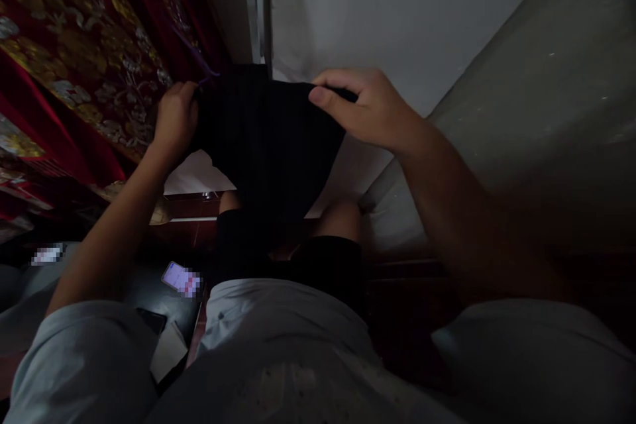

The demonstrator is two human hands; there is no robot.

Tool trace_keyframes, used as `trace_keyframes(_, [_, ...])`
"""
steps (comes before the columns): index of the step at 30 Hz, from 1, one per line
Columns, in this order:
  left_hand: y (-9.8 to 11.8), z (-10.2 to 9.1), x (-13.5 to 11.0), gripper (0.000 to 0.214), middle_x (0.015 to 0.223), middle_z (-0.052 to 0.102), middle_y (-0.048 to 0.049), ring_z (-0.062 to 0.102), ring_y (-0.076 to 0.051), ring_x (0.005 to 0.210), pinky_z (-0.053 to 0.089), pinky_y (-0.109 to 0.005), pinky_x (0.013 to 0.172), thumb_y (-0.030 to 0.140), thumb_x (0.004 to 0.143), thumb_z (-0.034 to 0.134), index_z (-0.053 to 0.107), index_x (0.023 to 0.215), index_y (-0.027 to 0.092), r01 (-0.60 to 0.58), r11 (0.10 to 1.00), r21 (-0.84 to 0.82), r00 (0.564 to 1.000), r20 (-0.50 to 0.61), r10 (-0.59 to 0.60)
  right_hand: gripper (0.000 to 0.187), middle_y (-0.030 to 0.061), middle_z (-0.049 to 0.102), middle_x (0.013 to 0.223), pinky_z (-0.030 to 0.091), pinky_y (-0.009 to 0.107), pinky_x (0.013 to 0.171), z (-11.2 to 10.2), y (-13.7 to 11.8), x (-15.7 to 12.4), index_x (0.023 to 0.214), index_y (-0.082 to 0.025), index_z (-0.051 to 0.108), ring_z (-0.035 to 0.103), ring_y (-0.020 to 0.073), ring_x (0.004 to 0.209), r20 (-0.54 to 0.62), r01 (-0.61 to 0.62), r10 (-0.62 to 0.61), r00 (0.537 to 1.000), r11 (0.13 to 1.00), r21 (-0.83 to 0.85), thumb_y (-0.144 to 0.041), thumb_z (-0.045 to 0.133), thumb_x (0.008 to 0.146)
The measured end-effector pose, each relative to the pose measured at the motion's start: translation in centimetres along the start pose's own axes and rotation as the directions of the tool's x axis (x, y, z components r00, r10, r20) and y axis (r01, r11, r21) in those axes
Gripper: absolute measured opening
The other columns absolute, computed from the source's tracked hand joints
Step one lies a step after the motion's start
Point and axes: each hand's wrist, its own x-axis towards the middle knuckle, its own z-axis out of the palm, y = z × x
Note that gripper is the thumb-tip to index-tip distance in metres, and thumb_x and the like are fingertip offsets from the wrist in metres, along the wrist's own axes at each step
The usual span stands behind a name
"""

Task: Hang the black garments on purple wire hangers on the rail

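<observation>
A piece of black cloth [273, 139], perhaps a garment, hangs spread between my hands in front of my knees. Its kind is hard to make out in the dim light. My left hand [177, 112] is closed on its upper left edge, with the fingertips partly hidden. At the upper right corner my right hand [360, 103] pinches the cloth between thumb and fingers. A thin purple strand [201, 63], perhaps a hanger or cord, shows just above my left hand.
Red cloth with gold and silver embroidery [79, 33] hangs at the left. Ahead is a pale wall [368, 13]; a greyish, shiny sheet-like surface [536, 93] slants along the right. A lit phone [181, 279] lies on a dark surface [144, 278] at lower left.
</observation>
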Motion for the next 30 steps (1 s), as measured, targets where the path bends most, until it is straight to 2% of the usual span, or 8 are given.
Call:
trace_keyframes(3, [1.2, 0.5, 0.4, 0.010, 0.104, 0.059, 0.0030, 0.045, -0.013, 0.100, 0.037, -0.031, 0.103, 0.018, 0.107, 0.055, 0.057, 0.116, 0.020, -0.026, 0.999, 0.033, 0.999, -0.033, 0.028, 0.029, -0.0009, 0.060, 0.077, 0.047, 0.030, 0.079, 0.2, -1.9, -1.3, 0.092, -0.022, 0.074, 0.057, 0.0144, 0.076, 0.059, -0.069, 0.065, 0.996, 0.994, 0.082, -0.046, 0.060, 0.101])
trace_keyframes(6, [2.2, 0.6, 0.5, 0.008, 0.103, 0.056, 0.0038, 0.045, -0.010, 0.099, 0.038, -0.030, 0.104, 0.014, 0.106, 0.055, 0.056, 0.112, 0.019, -0.074, 0.997, 0.003, 0.995, -0.067, 0.074, 0.026, 0.0003, 0.067, 0.084, 0.054, 0.036, 0.090, 0.4, -3.5, -2.3, 0.094, -0.025, 0.077, 0.065, 0.0207, 0.091, 0.265, -0.221, 0.134, 0.955, 0.917, 0.331, -0.050, 0.076, 0.088])
trace_keyframes(9, [4.4, 0.1, -0.3, 0.009, 0.107, 0.061, 0.0012, 0.051, -0.012, 0.101, 0.043, -0.033, 0.101, 0.020, 0.107, 0.051, 0.059, 0.109, 0.019, -0.191, 0.980, -0.061, 0.977, -0.106, 0.184, 0.036, 0.0038, 0.072, 0.093, 0.058, 0.042, 0.092, 0.8, -3.3, -2.3, 0.095, -0.026, 0.079, 0.068, 0.0252, 0.100, 0.380, -0.262, 0.095, 0.920, 0.871, 0.416, -0.060, 0.070, 0.090])
trace_keyframes(13, [8.9, -1.1, -2.3, 0.026, 0.106, 0.069, -0.0060, 0.065, -0.021, 0.102, 0.052, -0.038, 0.096, 0.033, 0.106, 0.045, 0.067, 0.106, 0.019, -0.369, 0.908, -0.198, 0.928, -0.025, 0.372, 0.041, 0.0052, 0.070, 0.124, 0.051, 0.052, 0.109, 2.0, 0.6, -0.9, 0.117, -0.029, 0.075, 0.063, 0.0298, 0.119, 0.162, -0.131, 0.094, 0.982, 0.964, 0.233, -0.056, 0.075, 0.086])
trace_keyframes(18, [13.1, -3.2, -4.4, 0.029, 0.109, 0.072, -0.0099, 0.069, -0.025, 0.109, 0.055, -0.039, 0.101, 0.043, 0.104, 0.050, 0.071, 0.103, 0.022, -0.266, 0.916, -0.300, 0.904, 0.252, 0.345, 0.062, 0.0060, 0.054, 0.150, 0.031, 0.056, 0.127, 4.1, 5.6, 0.1, 0.136, -0.031, 0.063, 0.042, 0.0322, 0.148, 0.030, -0.064, 0.061, 0.998, 0.990, 0.128, -0.046, 0.083, 0.079])
trace_keyframes(21, [14.2, -4.3, -5.3, 0.033, 0.108, 0.073, -0.0107, 0.071, -0.025, 0.107, 0.058, -0.038, 0.099, 0.047, 0.104, 0.052, 0.072, 0.102, 0.021, -0.199, 0.903, -0.380, 0.891, 0.313, 0.328, 0.042, 0.0048, 0.067, 0.129, 0.043, 0.049, 0.119, 4.8, 6.9, -0.3, 0.119, -0.029, 0.070, 0.055, 0.0283, 0.134, 0.023, -0.129, 0.127, 0.992, 0.957, 0.258, -0.047, 0.080, 0.083])
trace_keyframes(25, [13.9, -4.8, -5.7, 0.031, 0.113, 0.074, -0.0101, 0.073, -0.025, 0.109, 0.059, -0.037, 0.100, 0.048, 0.100, 0.062, 0.073, 0.109, 0.020, -0.096, 0.837, -0.539, 0.909, 0.295, 0.294, 0.035, 0.0015, 0.063, 0.075, 0.056, 0.034, 0.079, 4.4, 7.7, -1.1, 0.079, -0.021, 0.070, 0.064, 0.0189, 0.081, 0.053, -0.308, 0.322, 0.945, 0.828, 0.469, -0.054, 0.080, 0.081])
trace_keyframes(30, [10.7, -5.4, -5.8, 0.055, 0.110, 0.075, -0.0133, 0.076, -0.028, 0.099, 0.064, -0.046, 0.088, 0.062, 0.104, 0.047, 0.060, 0.138, 0.021, 0.224, 0.774, -0.592, 0.906, 0.419, 0.058, 0.035, -0.0017, 0.058, 0.068, 0.051, 0.031, 0.068, 2.0, 9.5, -2.2, 0.075, -0.024, 0.065, 0.059, 0.0168, 0.073, -0.326, -0.231, 0.462, 0.825, 0.802, 0.551, -0.054, 0.081, 0.079])
